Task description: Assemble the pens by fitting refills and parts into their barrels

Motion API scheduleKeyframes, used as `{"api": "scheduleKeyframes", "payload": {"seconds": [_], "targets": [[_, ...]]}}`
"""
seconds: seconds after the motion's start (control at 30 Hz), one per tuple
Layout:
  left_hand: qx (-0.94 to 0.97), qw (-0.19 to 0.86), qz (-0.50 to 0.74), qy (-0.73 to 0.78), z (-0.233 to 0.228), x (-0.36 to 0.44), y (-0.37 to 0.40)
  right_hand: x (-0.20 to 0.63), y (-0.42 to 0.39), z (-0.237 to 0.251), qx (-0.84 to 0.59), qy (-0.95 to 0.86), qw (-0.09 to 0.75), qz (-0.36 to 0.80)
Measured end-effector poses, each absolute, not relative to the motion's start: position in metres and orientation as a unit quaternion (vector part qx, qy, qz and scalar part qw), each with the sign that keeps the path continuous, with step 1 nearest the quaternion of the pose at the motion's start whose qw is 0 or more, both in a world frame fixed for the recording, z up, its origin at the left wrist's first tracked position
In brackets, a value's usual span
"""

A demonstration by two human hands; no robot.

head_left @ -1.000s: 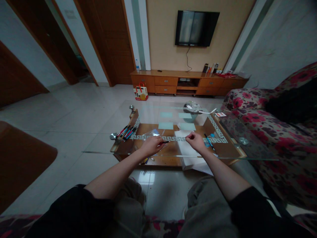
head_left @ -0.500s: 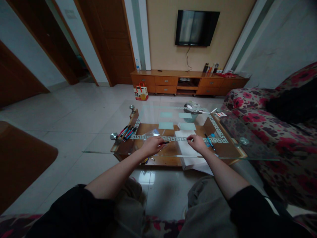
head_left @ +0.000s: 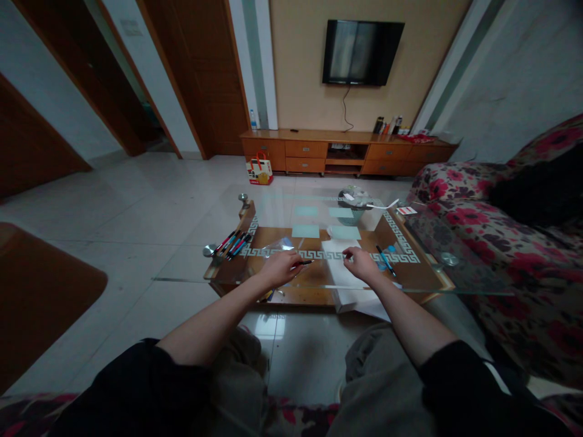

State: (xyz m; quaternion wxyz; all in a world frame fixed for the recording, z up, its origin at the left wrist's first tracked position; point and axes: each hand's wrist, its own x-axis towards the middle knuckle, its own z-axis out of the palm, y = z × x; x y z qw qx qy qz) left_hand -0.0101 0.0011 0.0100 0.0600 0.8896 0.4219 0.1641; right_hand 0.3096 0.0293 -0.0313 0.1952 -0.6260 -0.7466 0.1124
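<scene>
My left hand [head_left: 281,268] is closed around a short dark pen [head_left: 306,262], whose tip points right over the glass coffee table [head_left: 182,276]. To its right, my right hand [head_left: 359,263] is held in a pinch above the stack of white paper [head_left: 339,273]; whatever its fingertips may hold is too small to make out. A blue and black pen [head_left: 386,261] rests on the glass just beyond the right hand. Several red, blue and black pens [head_left: 234,244] lie side by side at the table's left. Behind the left hand is a clear plastic wrapper [head_left: 277,244].
A mesh basket [head_left: 353,215] with a plastic bag in it stands toward the back right, near a small white and red card [head_left: 407,210]. The glass edge runs just in front of my knees. A flowered sofa [head_left: 473,212] stands at right.
Both hands stay almost in place. The pen in my left hand has tilted very slightly; nothing else has visibly moved.
</scene>
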Motion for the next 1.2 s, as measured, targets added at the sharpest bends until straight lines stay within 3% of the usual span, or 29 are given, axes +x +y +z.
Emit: {"api": "scheduleKeyframes", "payload": {"seconds": [0.2,0.33,0.73,1.2], "targets": [[0.897,0.069,0.166,0.405,0.01,-0.01,0.003,0.291,0.02,-0.008,-0.619,-0.721,0.299,0.09],[0.907,0.078,0.173,0.376,0.012,-0.008,0.001,0.261,0.007,0.008,-0.533,-0.753,0.356,0.149],[0.918,0.079,0.195,0.335,0.009,-0.005,0.002,0.224,-0.012,0.007,-0.432,-0.811,0.26,0.297],[0.915,0.052,0.175,0.36,0.007,-0.007,0.004,0.229,-0.005,-0.004,-0.463,-0.761,0.277,0.359]]}}
